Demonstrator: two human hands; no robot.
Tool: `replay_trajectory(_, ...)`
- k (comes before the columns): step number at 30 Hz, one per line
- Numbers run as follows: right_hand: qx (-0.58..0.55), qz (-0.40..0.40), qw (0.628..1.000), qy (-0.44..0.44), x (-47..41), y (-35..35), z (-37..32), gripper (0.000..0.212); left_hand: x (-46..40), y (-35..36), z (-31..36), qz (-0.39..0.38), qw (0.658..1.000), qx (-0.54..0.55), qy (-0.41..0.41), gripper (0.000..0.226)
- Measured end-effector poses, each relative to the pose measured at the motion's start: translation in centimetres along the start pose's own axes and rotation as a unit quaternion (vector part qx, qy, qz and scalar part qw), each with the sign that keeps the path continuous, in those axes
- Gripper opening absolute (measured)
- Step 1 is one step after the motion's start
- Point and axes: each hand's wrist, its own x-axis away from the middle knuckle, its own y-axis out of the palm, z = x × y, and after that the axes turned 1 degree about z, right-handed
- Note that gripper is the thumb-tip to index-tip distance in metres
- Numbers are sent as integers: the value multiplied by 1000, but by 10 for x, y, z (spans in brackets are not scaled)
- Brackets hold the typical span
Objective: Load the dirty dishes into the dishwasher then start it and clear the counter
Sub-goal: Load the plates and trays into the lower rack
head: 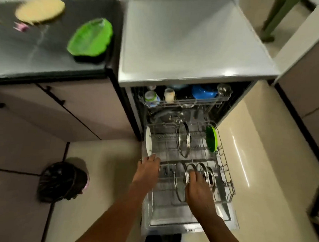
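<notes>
The dishwasher's lower rack is pulled out over the open door. It holds a white plate at the left, a glass lid in the middle, a green plate at the right and several glass lids at the front. My left hand rests on the rack's left edge beside the white plate. My right hand grips a glass lid standing in the front row. The upper rack holds cups and a blue bowl. A green plate and a yellow plate lie on the dark counter.
The dark counter stands at the left, above brown cabinets. The dishwasher's grey top is at the centre. A bin with a black liner stands on the floor at the left. Glossy floor tiles stretch to the right of the door.
</notes>
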Motion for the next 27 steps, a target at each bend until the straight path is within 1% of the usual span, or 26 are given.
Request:
replay_trajectory(2, 33, 3, 999, -25, 6, -22, -15, 51, 22, -21, -5, -8, 1000, 4, -15, 51)
replay_trajectory(4, 47, -17, 998, -41, 8, -45, -34, 50, 46, -43, -11, -5, 999, 0, -40, 55)
replay_trajectory(8, 39, -52, 994, -86, -1, -68, -67, 53, 88, -77, -32, 46, 996, -21, -77, 45)
replay_trajectory(10, 35, -53, 991, -116, -8, -74, -90, 52, 110, -99, -48, 72, 993, -38, -88, 40)
replay_trajectory(13, 39, -28, 984, -172, -18, -80, -126, 51, 136, -123, -73, 97, 987, -33, -125, 40)
replay_trajectory(17, 29, 1, 970, -239, -31, -83, -183, 51, 160, -141, -121, 139, 975, -20, -170, 37)
replay_trajectory(21, 40, 0, 960, -278, -44, -75, -248, 46, 179, -156, -170, 163, 963, 11, -213, 41)
replay_trajectory(25, 32, 4, 950, -310, -67, -52, -324, 46, 180, -172, -239, 180, 956, 37, -227, 42)
replay_trajectory(27, 23, 10, 944, -329, -80, -40, -365, 43, 177, -183, -280, 191, 953, 53, -229, 43)
